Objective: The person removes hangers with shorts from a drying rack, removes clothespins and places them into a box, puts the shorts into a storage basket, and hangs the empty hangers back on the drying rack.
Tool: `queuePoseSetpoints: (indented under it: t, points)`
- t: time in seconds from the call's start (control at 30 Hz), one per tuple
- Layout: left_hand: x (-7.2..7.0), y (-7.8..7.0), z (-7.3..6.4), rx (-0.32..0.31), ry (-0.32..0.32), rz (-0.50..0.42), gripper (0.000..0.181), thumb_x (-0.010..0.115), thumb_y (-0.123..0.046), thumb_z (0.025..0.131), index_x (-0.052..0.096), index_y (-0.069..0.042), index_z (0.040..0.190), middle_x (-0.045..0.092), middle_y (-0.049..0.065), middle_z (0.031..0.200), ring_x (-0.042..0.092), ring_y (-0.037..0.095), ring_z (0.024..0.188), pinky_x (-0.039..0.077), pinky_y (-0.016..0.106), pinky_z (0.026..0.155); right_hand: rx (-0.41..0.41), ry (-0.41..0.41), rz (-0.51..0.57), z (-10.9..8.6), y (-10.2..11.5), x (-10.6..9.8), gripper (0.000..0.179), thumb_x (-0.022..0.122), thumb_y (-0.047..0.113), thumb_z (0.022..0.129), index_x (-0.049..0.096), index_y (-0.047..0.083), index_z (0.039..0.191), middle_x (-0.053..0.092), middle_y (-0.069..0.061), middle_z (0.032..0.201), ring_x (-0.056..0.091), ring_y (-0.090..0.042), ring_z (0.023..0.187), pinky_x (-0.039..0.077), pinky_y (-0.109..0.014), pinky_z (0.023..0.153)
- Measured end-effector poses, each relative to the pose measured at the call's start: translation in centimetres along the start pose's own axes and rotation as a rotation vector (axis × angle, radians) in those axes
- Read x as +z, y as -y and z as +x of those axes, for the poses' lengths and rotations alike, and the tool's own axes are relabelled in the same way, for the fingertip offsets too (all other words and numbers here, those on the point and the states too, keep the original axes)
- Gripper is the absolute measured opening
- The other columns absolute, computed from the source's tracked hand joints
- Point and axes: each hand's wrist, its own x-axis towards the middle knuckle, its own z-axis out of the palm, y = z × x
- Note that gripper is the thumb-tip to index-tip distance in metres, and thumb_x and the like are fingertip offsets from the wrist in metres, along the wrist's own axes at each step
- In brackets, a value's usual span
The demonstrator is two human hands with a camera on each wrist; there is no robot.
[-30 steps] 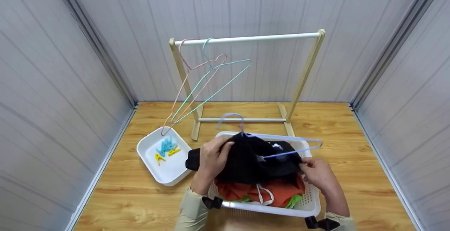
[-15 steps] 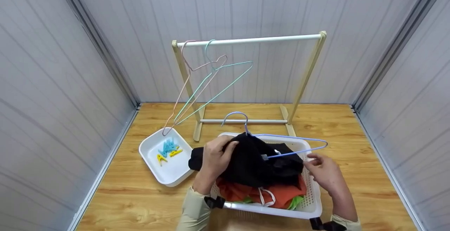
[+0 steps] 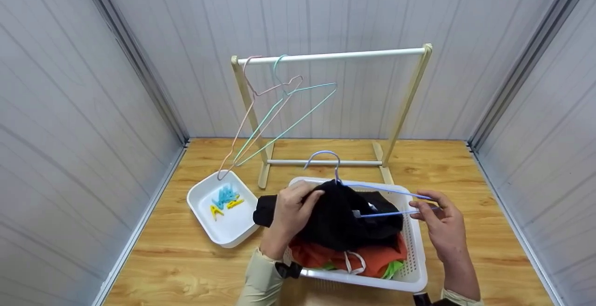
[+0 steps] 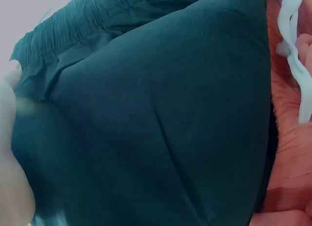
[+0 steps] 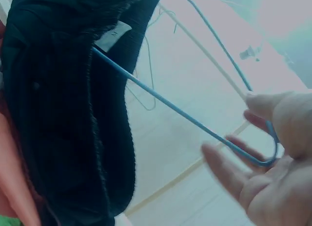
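My left hand [image 3: 295, 208] grips a black garment [image 3: 333, 217] by its upper edge, thumb in front. The left wrist view shows that the garment has a gathered elastic waistband [image 4: 92, 28]. One side of a blue-violet hanger [image 3: 386, 214] is inside the waist; its hook points up and the other end sticks out to the right. Around that bare end, my right hand [image 3: 444, 224] holds the wire between thumb and fingers. A white size label [image 5: 114, 37] shows at the waistband, next to the wire.
Under the garment stands a white basket [image 3: 416, 255] with orange and green clothes. A white tub [image 3: 198, 203] holds blue and yellow clothespins at left. Behind, a drying rack [image 3: 354, 55] carries a pink hanger [image 3: 241, 126] and a mint-green hanger [image 3: 314, 108].
My right hand has let go of the garment's right edge and moved up and right to the hanger's bare end. My left hand has stayed on the garment. The hanger has shifted slightly right.
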Motion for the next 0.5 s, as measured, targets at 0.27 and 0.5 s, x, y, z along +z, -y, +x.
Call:
queuePoseSetpoints:
  t: [0.27, 0.5]
  points:
    - [0.4, -0.8, 0.5, 0.008, -0.036, 0.039, 0.018, 0.076, -0.008, 0.084, 0.075, -0.008, 0.102, 0.059, 0.000, 0.082, 0.053, 0.014, 0.074, 0.044, 0.025, 0.065, -0.116, -0.044, 0.198, -0.2, -0.1, -0.6, 0.011, 0.051, -0.012, 0.095, 0.060, -0.015, 0.099, 0.066, -0.017, 0.073, 0.067, -0.018, 0.068, 0.055, -0.027, 0.060]
    - [0.4, -1.5, 1.7, 0.033, -0.054, 0.084, 0.017, 0.078, -0.012, 0.084, 0.077, -0.011, 0.101, 0.064, 0.000, 0.088, 0.058, 0.015, 0.079, 0.048, 0.026, 0.069, -0.305, -0.005, 0.220, 0.6, 0.9, -2.2, 0.012, 0.047, -0.016, 0.094, 0.055, -0.022, 0.100, 0.061, -0.014, 0.074, 0.060, -0.017, 0.066, 0.051, -0.022, 0.057]
